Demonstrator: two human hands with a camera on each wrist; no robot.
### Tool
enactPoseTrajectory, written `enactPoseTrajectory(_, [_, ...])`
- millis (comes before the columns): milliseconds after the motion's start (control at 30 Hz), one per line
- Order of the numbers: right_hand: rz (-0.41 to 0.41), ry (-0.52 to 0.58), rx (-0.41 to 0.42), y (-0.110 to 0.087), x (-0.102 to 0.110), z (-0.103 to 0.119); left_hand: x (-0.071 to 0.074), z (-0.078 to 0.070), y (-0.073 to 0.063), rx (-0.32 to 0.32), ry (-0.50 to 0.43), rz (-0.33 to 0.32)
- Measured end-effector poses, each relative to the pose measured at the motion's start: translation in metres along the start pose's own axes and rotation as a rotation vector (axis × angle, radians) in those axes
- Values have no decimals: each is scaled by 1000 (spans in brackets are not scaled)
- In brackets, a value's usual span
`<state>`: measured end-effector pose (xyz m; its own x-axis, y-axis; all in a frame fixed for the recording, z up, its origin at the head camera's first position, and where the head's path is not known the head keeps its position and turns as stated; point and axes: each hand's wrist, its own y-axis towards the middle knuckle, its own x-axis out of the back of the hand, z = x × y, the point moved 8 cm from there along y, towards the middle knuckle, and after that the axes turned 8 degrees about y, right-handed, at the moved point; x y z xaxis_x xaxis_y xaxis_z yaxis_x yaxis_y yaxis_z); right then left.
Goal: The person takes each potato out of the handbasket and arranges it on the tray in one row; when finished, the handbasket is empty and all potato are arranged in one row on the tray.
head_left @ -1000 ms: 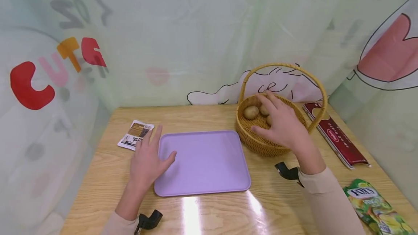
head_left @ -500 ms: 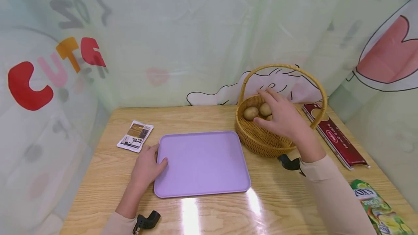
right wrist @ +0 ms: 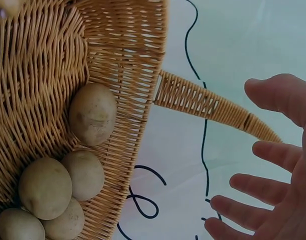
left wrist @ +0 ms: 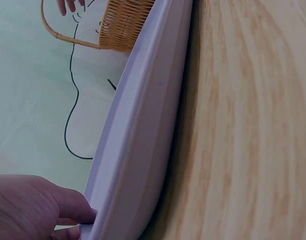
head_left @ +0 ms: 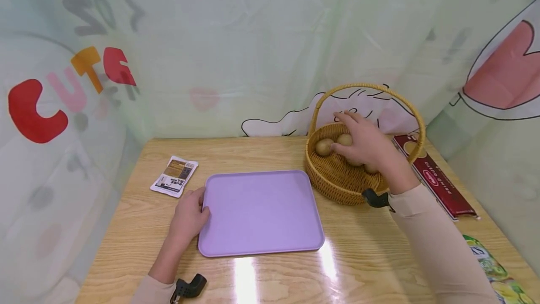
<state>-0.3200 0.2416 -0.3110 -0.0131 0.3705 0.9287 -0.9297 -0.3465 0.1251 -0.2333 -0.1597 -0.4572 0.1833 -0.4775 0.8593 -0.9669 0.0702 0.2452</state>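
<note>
A lilac tray [head_left: 261, 212] lies flat on the wooden table. My left hand [head_left: 188, 215] pinches its left rim, the thumb on the inner side; the left wrist view shows the thumb [left wrist: 75, 205] at the rim. My right hand [head_left: 369, 147] hovers above a wicker basket [head_left: 326, 186] with a tall arched handle. Its fingers are spread and hold nothing, as the right wrist view shows. Several potatoes [right wrist: 93, 114] lie inside the basket, partly hidden by the hand in the head view.
Left of the tray lies a small printed packet [head_left: 175, 176]. A long dark-red package [head_left: 438, 179] lies right of the basket. Closer in on the right is a green bag [head_left: 491, 266], partly behind the right sleeve. A patterned curtain [head_left: 228, 50] hangs behind the table.
My left hand has come down onto the tray's left rim and its thumb has closed in. The right hand has stayed over the basket, shifting slightly. The tray has hardly moved.
</note>
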Motion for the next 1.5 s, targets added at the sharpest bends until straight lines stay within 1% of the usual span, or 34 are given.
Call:
enactPoseTrajectory(100, [11,7,11,6,-1,-3,0,0,0,-8,-5,12])
enactPoseTrajectory(167, [16,7,10,9,-1,-6,-2,2,-1,-4,-27,28])
enactPoseTrajectory(333, [55,0,-26,19,-7,-17,-7,9,-3,53,-121,89])
enactPoseTrajectory(400, [74,-9,-38,23,-10,-22,-8,11,-3,72,-146,105])
enactPoseTrajectory(567, [115,-25,-55,32,-18,-36,-8,10,-2,83,-176,116])
enactPoseTrajectory(733, [141,-2,-70,40,-31,-48,-7,8,-5,85,-199,123])
enactPoseTrajectory(833, [152,39,-85,43,-40,-52,-6,7,-7,94,-206,122])
enactPoseTrajectory(967, [181,115,-100,44,-51,-54,-5,7,-9,107,-216,117])
enactPoseTrajectory(1100, [241,184,-123,41,-62,-54,-6,4,-11,110,-221,116])
enactPoseTrajectory(1200, [291,251,-163,39,-71,-56,-7,2,-12,116,-225,121])
enactPoseTrajectory(1300, [315,288,-208,36,-76,-58,-9,-1,-13,119,-228,131])
enactPoseTrajectory(1367, [333,304,-235,34,-79,-60,-9,-3,-14,117,-233,136])
enactPoseTrajectory(1500, [357,259,-226,32,-82,-58,-8,-8,-15,108,-224,139])
